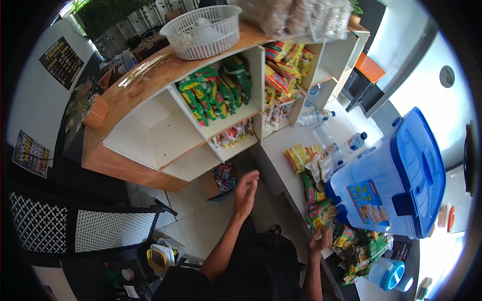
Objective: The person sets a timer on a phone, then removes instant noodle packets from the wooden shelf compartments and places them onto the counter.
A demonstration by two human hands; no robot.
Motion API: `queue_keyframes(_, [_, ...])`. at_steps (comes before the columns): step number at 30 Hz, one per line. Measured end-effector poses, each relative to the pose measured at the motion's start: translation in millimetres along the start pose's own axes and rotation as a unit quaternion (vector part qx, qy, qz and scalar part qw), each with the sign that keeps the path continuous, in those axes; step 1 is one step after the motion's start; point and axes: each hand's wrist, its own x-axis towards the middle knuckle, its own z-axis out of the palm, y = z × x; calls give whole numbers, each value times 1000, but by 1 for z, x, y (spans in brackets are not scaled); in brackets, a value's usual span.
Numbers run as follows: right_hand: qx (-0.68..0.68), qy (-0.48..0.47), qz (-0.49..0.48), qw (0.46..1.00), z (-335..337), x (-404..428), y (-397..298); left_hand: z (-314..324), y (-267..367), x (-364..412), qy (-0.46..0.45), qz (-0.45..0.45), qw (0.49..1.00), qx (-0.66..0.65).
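My left hand (246,193) is raised in front of the wooden shelf unit (130,150), fingers apart with nothing in them. Below and beyond it, a cardboard box (211,184) of dark sachets sits on the floor. My right hand (320,240) has curled fingers by the edge of the white counter (276,145), near green packets (318,212); whether it holds something small cannot be seen. Yellow packets (296,158) and white packets (320,167) lie farther along. A clear plastic storage box with a blue lid (376,180) stands among them.
Green packets (214,94) and yellow-red packets (282,71) fill upper shelf compartments. A white plastic basket (203,34) rests on top. Water bottles (315,117) lie and stand on the counter. A blue-lidded jar (384,274) is at right. A perforated panel (113,230) stands at left.
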Motion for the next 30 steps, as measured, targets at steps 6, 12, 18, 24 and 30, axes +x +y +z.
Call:
queue_keyframes(6, [161,-92,-131,974,119,157,-125,-33,106,86,76,171,981,51])
queue_keyframes(12, [163,-110,-181,964,207,282,-255,-46,135,135,60,219,973,-39])
queue_keyframes(18, [146,-89,-190,967,278,315,-290,-56,120,135,28,211,976,-50])
queue_keyframes(24, [177,-89,-139,970,307,320,-295,-63,111,133,22,210,977,-32])
queue_keyframes(30, [263,42,-139,954,308,326,-294,-59,108,135,10,216,976,-16])
